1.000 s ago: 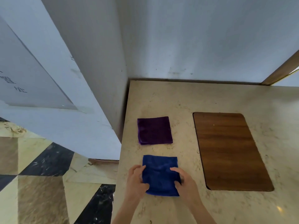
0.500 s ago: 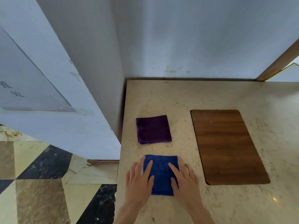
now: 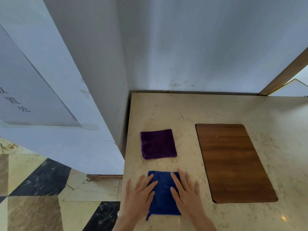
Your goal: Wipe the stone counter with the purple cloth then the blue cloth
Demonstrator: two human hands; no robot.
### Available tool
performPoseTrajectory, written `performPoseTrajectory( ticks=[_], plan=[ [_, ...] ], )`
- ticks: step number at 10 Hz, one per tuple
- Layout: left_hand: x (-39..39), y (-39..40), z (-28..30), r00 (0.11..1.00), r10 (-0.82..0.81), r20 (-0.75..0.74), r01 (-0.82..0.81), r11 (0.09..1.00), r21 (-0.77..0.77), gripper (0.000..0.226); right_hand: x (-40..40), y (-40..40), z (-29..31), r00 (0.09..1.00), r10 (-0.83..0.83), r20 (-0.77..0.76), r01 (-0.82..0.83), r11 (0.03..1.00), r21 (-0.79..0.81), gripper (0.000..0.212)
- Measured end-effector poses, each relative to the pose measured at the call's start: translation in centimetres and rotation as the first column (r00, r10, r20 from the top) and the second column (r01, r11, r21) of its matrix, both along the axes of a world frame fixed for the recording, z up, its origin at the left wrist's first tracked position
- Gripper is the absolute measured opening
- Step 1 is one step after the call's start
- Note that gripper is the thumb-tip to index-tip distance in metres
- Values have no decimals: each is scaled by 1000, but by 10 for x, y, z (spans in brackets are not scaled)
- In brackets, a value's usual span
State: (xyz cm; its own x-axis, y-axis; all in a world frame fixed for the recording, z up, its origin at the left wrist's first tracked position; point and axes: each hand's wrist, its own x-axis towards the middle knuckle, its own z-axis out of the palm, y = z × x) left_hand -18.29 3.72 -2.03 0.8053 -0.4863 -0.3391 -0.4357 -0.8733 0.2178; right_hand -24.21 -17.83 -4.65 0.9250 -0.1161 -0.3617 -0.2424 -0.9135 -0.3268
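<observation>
The stone counter [image 3: 233,110] is a pale beige slab, mottled with fine darker flecks and veins, its surface smooth with a faint sheen; its left edge runs straight down beside a grey-white wall [image 3: 200,47] corner. Set into it on the right is a wooden inlay [image 3: 233,162], a dark brown rounded-corner rectangle with long streaky grain. Below the counter's left edge lies a tiled floor [image 3: 41,197] of polished cream, tan and black marble-like triangles.

The purple cloth [image 3: 158,144] lies folded into a near-square on the counter, left of the inlay and apart from it, its pile plush and deep violet, layered edges showing along its near-left side. Nearer the person, the blue cloth [image 3: 164,194] lies flat on the counter close to its left edge, a saturated royal blue with a soft nap, folded into an upright rectangle; a small corner tail sticks out at its near-left end.

The left hand [image 3: 140,195] lies palm down with fingers spread and straight, covering the blue cloth's left border. The right hand [image 3: 185,192] mirrors it, flat and splayed over the right border. Neither hand grips anything; both simply press on the fabric and stone
</observation>
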Motion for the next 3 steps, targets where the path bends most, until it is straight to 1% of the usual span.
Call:
performPoseTrajectory(
  ticks=[1,2,3],
  plan=[
    [33,-3,3,990,140,-11,-139,972,-188,42,36,-12,14,997,-19,80,17,1000,22,59],
    [79,-20,13,979,186,83,-145,923,-355,32,83,-19,32,985,-35,171,26,998,53,53],
    [120,-34,25,975,211,69,-156,873,-462,28,125,-20,58,963,-201,181,156,959,238,39]
  ],
)
